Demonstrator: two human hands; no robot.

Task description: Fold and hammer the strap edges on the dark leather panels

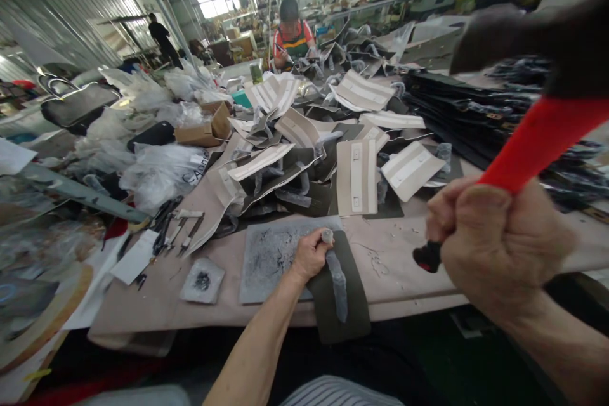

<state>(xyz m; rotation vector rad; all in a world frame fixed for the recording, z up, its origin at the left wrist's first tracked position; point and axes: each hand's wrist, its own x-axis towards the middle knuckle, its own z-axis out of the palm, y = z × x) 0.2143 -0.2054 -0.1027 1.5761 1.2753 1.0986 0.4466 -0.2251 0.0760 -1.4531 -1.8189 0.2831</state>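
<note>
My right hand (pixel 499 241) is raised at the right, wrapped round the red handle of a hammer (pixel 537 139); its dark head is blurred and partly out of view. Lower down, my left hand (pixel 309 255) grips an upright metal punch (pixel 327 236), seen almost end-on with its round top showing. The punch stands over a dark olive panel (pixel 342 323), and its tip is hidden. A plastic-wrapped strap handle (pixel 337 282) lies along that panel. Partly under the panel is a grey, scuffed board (pixel 266 260) strewn with black bits.
Left of the board sit a small pale tray (pixel 202 280) of dark pieces and several hand tools (pixel 183 231). Beige panels (pixel 356 177) with wrapped handles pile up behind. Dark stacked pieces (pixel 457 114) lie at right, plastic bags (pixel 162 171) at left. A co-worker (pixel 292 38) sits across.
</note>
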